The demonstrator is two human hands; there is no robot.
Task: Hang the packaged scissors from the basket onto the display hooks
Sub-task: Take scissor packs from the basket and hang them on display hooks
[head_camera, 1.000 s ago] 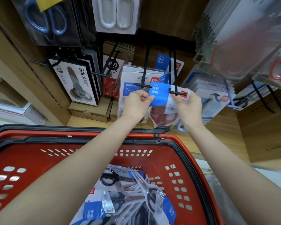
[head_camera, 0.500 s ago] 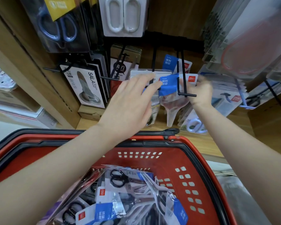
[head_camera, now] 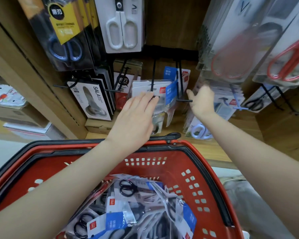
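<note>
A blue-and-white scissors pack (head_camera: 171, 94) hangs on a black display hook (head_camera: 184, 100) in the middle of the wooden rack. My left hand (head_camera: 136, 116) is flat and open, its fingertips at the packs on the neighbouring hook (head_camera: 152, 83). To the right of the hook's tip, my right hand (head_camera: 201, 100) is open and holds nothing. Below, the red basket (head_camera: 188, 152) holds several packaged scissors (head_camera: 128, 209) in clear and blue bags.
Other scissors packs hang all round: white-handled ones (head_camera: 122, 28) above, red-handled ones (head_camera: 283, 61) at the right, a SALA pack (head_camera: 91, 102) at the left. Brown cartons (head_camera: 100, 126) sit on the wooden shelf behind the basket.
Both hands have let go of the blue pack, which now hangs on the hook. My right hand has drawn away to the right; my left hand has opened flat.
</note>
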